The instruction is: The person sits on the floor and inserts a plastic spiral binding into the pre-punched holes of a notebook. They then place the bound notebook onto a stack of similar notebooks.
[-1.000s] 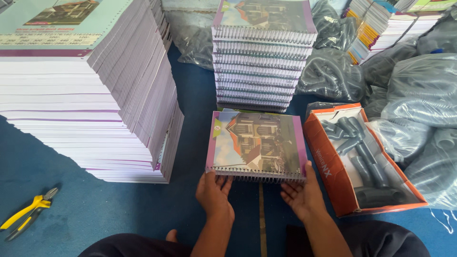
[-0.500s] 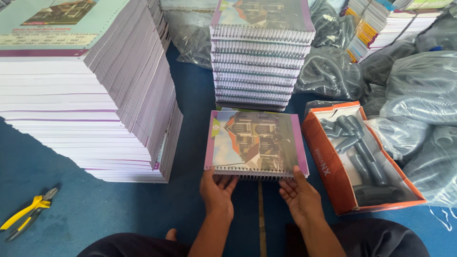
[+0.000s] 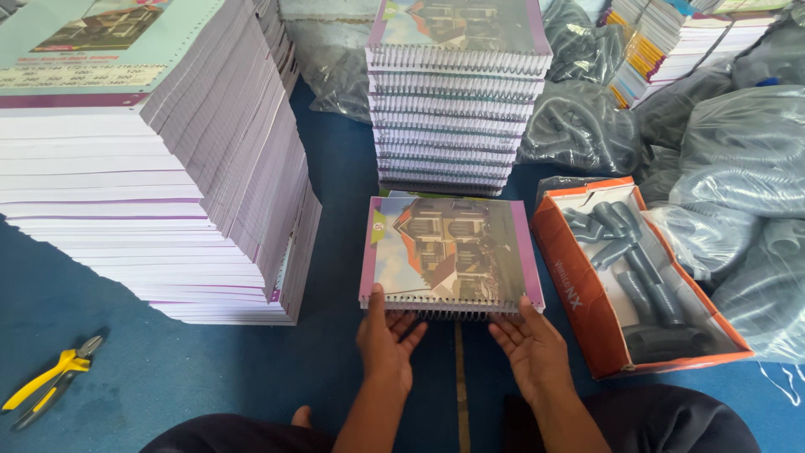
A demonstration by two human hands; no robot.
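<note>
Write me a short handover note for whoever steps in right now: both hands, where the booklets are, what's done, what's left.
Left hand: open, thumb on the near-left corner of the spiral-bound booklet.
Right hand: open, fingers at its near-right edge, by the coil.
The booklet lies flat on the blue floor.
Done: a bound stack stands right behind it.
Left: the tall unbound pile on the left.
Coils sit in the orange box; yellow pliers lie far left.
</note>
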